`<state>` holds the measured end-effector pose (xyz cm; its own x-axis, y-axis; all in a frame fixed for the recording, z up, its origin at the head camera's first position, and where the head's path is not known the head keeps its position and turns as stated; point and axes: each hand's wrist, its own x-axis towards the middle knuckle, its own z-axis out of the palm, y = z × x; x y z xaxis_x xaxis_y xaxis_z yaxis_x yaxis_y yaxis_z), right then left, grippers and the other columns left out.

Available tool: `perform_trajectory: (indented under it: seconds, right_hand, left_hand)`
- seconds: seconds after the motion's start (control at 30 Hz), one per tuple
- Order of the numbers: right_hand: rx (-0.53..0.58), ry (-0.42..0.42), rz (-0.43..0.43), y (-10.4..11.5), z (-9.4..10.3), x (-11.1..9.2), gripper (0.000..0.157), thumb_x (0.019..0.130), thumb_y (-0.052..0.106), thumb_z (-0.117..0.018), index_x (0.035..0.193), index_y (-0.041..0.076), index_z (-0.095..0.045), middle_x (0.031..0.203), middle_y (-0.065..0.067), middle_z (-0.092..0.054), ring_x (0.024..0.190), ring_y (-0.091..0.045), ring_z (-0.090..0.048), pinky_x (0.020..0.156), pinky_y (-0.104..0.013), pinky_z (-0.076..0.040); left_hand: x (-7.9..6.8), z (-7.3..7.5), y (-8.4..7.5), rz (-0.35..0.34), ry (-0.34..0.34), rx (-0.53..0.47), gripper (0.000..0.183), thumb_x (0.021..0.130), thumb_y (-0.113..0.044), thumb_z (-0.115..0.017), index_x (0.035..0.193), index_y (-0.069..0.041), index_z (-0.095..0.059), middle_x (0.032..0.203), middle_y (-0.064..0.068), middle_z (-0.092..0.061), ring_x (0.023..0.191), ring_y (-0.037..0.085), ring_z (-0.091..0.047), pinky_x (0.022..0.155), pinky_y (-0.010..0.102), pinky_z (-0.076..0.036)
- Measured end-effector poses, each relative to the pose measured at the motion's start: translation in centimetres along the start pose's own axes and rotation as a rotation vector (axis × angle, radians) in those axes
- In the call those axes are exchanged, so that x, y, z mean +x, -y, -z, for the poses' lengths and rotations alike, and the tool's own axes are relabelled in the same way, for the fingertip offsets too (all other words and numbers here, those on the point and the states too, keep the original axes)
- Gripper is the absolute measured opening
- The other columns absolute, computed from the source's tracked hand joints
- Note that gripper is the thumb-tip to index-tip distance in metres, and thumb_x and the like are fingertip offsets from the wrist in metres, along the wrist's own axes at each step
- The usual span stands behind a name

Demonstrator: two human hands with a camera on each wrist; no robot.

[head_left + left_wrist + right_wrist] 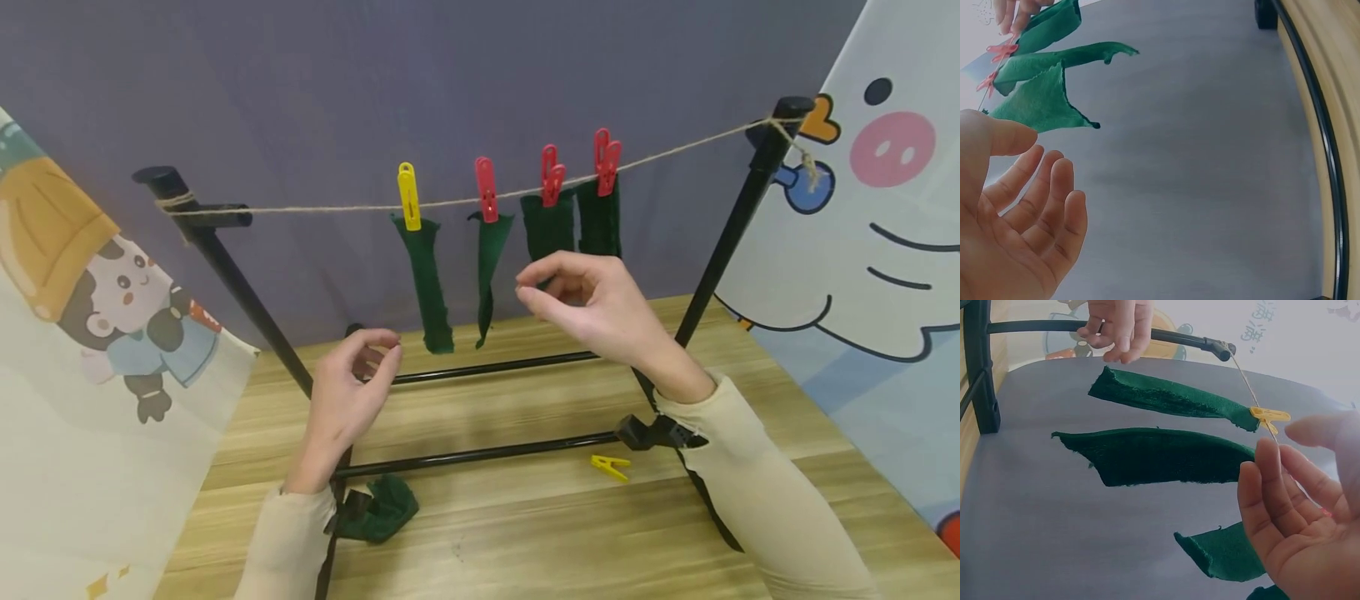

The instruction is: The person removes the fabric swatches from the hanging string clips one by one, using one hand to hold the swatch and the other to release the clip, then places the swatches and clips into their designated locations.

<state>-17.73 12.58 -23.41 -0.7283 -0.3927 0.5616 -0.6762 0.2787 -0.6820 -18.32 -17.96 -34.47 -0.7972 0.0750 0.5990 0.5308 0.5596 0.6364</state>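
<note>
Several strips of dark green cloth hang from a twine line. A yellow clothespin clips the leftmost strip; a red clothespin clips the narrow twisted strip beside it. Two more strips at the right hang from red clothespins. My right hand is in front of those and partly covers them, fingers loosely bent and holding nothing. Lower left, my left hand hovers with relaxed, curved fingers, also holding nothing. In the right wrist view, the yellow clothespin appears beyond my right fingertips.
Black tubes form the frame, with a left post and right post carrying the line. A yellow clothespin lies on the wooden table. A crumpled green cloth lies near my left wrist. A grey panel stands behind.
</note>
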Motion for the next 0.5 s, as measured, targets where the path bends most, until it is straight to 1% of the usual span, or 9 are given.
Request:
perform_trajectory:
  seconds: [0.17, 0.4, 0.5]
  right_hand:
    - [0.014, 0.005, 0.029, 0.3, -0.1, 0.4, 0.015, 0.087, 0.001, -0.067, 0.102, -0.001, -0.068, 0.077, -0.006, -0.067, 0.059, -0.017, -0.058, 0.048, -0.028, -0.038]
    - [0.02, 0.001, 0.051, 0.9, -0.3, 1.0, 0.014, 0.088, 0.001, -0.066, 0.102, 0.001, -0.068, 0.074, -0.005, -0.066, 0.058, -0.016, -0.059, 0.05, -0.029, -0.041]
    - [0.026, -0.016, 0.054, 1.2, -0.4, 1.4, 0.014, 0.088, 0.001, -0.066, 0.101, 0.002, -0.068, 0.073, -0.008, -0.066, 0.057, -0.017, -0.059, 0.049, -0.029, -0.042]
  left_hand:
    - [0.8, 0.1, -0.3, -0.024, -0.006, -0.017, 0.013, 0.093, -0.025, -0.063, 0.105, -0.021, -0.069, 0.1, -0.007, -0.068, 0.077, 0.009, -0.062, 0.064, 0.029, -0.052]
    - [1.7, -0.6, -0.8, 0.002, 0.01, -0.079, 0.015, 0.093, -0.027, -0.063, 0.106, -0.02, -0.068, 0.101, -0.008, -0.067, 0.081, 0.011, -0.062, 0.069, 0.025, -0.052]
    - [2.1, -0.4, -2.5, 0.01, -0.005, -0.087, 0.014, 0.093, -0.019, -0.063, 0.105, -0.013, -0.068, 0.097, -0.002, -0.068, 0.079, 0.012, -0.062, 0.068, 0.025, -0.051]
